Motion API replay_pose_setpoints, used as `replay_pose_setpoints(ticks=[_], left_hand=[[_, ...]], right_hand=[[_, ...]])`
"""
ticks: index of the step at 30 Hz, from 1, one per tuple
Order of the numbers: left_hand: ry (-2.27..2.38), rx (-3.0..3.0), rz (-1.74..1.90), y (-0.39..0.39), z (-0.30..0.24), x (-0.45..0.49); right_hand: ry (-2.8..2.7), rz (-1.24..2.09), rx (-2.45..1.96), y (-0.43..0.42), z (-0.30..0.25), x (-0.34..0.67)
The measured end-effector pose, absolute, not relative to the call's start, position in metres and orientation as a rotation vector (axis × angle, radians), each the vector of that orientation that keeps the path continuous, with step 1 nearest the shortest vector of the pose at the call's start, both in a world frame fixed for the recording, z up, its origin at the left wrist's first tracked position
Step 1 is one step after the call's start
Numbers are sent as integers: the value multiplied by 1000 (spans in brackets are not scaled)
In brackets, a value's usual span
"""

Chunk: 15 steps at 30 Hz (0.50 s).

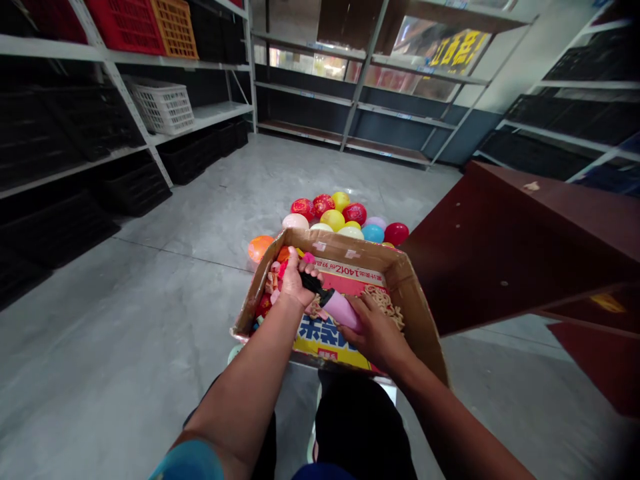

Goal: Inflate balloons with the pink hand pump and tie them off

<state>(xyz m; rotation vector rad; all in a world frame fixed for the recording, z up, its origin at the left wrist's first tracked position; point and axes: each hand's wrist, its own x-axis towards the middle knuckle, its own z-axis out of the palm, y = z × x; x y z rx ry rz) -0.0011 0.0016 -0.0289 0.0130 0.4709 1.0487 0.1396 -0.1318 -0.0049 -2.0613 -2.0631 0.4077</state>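
An open cardboard box [420, 300] sits in front of my knees. Inside it lie a red and yellow printed packet [330, 337] and small uninflated balloons [273, 283] at its left side. My right hand [375, 330] is wrapped round the pink body of a hand pump [343, 310]. My left hand [295, 280] is closed on the pump's black nozzle end, over the loose balloons. Both forearms reach into the box from below.
Several inflated balloons [340, 220] in red, yellow, white, blue and orange lie on the grey floor behind the box. A dark red table [510, 247] stands at the right. Metal shelves with a white basket [163, 107] and dark crates line the walls.
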Motion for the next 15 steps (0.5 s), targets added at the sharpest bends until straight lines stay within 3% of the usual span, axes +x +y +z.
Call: replay_pose_setpoints(ticks=[15], left_hand=[[736, 117, 1292, 21, -5, -24]], right_hand=[[-2011, 680, -2138, -151, -36, 176]])
